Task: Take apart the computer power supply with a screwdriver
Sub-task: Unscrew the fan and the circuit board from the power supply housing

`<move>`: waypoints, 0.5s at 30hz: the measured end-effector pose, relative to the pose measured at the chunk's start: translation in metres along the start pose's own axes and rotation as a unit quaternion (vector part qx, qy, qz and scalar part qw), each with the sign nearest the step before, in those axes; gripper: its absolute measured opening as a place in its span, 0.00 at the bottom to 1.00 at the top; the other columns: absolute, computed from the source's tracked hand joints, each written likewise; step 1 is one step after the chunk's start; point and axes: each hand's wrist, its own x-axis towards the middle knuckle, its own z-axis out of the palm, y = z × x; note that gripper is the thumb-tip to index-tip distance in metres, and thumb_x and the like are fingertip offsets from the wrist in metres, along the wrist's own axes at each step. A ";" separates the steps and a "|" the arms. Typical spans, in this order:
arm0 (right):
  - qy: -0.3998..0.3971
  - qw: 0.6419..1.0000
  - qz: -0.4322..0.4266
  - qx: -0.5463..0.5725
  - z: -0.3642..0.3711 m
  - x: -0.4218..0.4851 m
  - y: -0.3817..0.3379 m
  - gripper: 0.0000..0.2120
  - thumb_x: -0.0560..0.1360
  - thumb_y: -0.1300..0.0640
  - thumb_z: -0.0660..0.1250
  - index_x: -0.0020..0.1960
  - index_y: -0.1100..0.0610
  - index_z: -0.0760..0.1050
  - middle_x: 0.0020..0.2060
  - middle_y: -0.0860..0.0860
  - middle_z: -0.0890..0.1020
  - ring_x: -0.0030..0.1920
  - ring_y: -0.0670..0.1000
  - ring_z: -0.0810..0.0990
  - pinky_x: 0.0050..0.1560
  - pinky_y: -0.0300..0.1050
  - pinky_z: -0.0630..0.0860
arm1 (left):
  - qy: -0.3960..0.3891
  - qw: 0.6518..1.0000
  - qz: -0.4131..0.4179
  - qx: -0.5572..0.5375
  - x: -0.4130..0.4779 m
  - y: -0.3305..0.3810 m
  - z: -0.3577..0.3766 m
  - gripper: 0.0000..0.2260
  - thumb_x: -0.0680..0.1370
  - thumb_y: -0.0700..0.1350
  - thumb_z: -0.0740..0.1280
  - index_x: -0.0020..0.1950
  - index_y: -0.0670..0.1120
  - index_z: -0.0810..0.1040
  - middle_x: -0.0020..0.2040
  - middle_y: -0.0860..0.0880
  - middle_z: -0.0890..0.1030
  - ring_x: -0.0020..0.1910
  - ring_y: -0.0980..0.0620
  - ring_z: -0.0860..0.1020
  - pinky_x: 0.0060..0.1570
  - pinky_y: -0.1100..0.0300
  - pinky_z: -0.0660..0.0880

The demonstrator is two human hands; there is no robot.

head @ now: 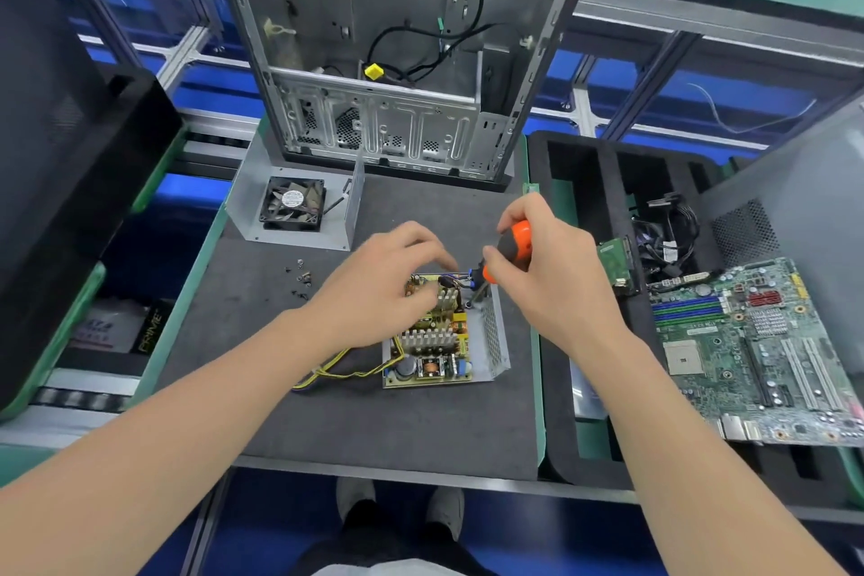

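Observation:
The opened power supply [493,337] lies mid-mat, its circuit board [435,351] with heat sinks and yellow wires exposed in the metal base. My right hand [547,281] grips an orange and black screwdriver [514,246], its tip down at the far right corner of the board. My left hand [378,281] rests on the far left part of the board, fingers curled over components. The removed cover with its fan [293,204] lies behind, to the left.
Several loose screws [301,278] lie left of the unit. An empty computer case [388,51] stands at the back of the grey mat [374,426]. A black foam tray [584,182] on the right holds a motherboard [752,351], a small drive and cables.

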 end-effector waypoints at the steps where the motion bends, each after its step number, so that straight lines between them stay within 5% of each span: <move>1: -0.010 1.000 -0.001 0.002 -0.001 0.001 -0.001 0.12 0.78 0.52 0.72 0.53 0.45 0.68 0.33 0.42 0.77 0.38 0.45 0.76 0.37 0.50 0.75 | -0.008 1.000 0.009 0.014 0.007 0.003 0.005 0.13 0.77 0.47 0.67 0.60 0.55 0.81 0.60 0.56 0.77 0.60 0.49 0.77 0.63 0.47 0.72; 5: -0.069 0.997 -0.008 -0.017 -0.010 0.010 -0.007 0.11 0.74 0.53 0.73 0.49 0.46 0.72 0.36 0.44 0.78 0.39 0.46 0.76 0.36 0.46 0.73 | -0.054 0.998 0.009 0.028 0.030 0.010 0.020 0.11 0.77 0.48 0.68 0.59 0.55 0.81 0.54 0.55 0.81 0.56 0.50 0.80 0.54 0.51 0.76; 7: -0.072 0.996 0.004 -0.057 -0.011 0.016 -0.012 0.09 0.73 0.51 0.73 0.45 0.48 0.72 0.35 0.45 0.78 0.39 0.50 0.76 0.35 0.45 0.70 | -0.066 0.996 -0.004 0.065 0.038 0.009 0.028 0.02 0.77 0.53 0.69 0.48 0.61 0.78 0.43 0.59 0.78 0.50 0.49 0.81 0.38 0.56 0.72; 8: -0.062 0.994 0.012 -0.084 -0.009 0.017 -0.015 0.11 0.73 0.48 0.72 0.42 0.49 0.70 0.34 0.46 0.76 0.38 0.53 0.76 0.33 0.45 0.68 | -0.062 0.994 -0.019 0.093 0.042 0.007 0.033 0.06 0.76 0.56 0.69 0.42 0.61 0.73 0.38 0.59 0.75 0.45 0.48 0.80 0.34 0.57 0.68; 10: -0.030 0.988 0.023 -0.153 -0.003 0.018 -0.022 0.20 0.75 0.39 0.67 0.37 0.50 0.63 0.31 0.48 0.73 0.34 0.56 0.73 0.30 0.44 0.62 | -0.061 0.987 -0.052 0.139 0.047 0.007 0.042 0.13 0.75 0.61 0.69 0.39 0.59 0.67 0.34 0.57 0.71 0.38 0.46 0.78 0.33 0.57 0.69; 12: -0.006 0.978 0.029 -0.205 0.002 0.020 -0.028 0.25 0.77 0.33 0.62 0.34 0.49 0.59 0.30 0.48 0.69 0.34 0.57 0.71 0.32 0.45 0.61 | -0.050 0.979 -0.074 0.181 0.052 0.012 0.050 0.12 0.74 0.60 0.70 0.42 0.55 0.71 0.33 0.57 0.70 0.37 0.45 0.78 0.36 0.56 0.70; 15: -0.023 0.975 0.075 -0.206 0.004 0.027 -0.029 0.24 0.78 0.35 0.65 0.35 0.49 0.60 0.32 0.47 0.65 0.37 0.59 0.72 0.38 0.48 0.68 | -0.023 0.967 -0.101 0.234 0.056 0.019 0.064 0.12 0.73 0.56 0.72 0.45 0.49 0.77 0.35 0.53 0.74 0.44 0.45 0.81 0.41 0.56 0.67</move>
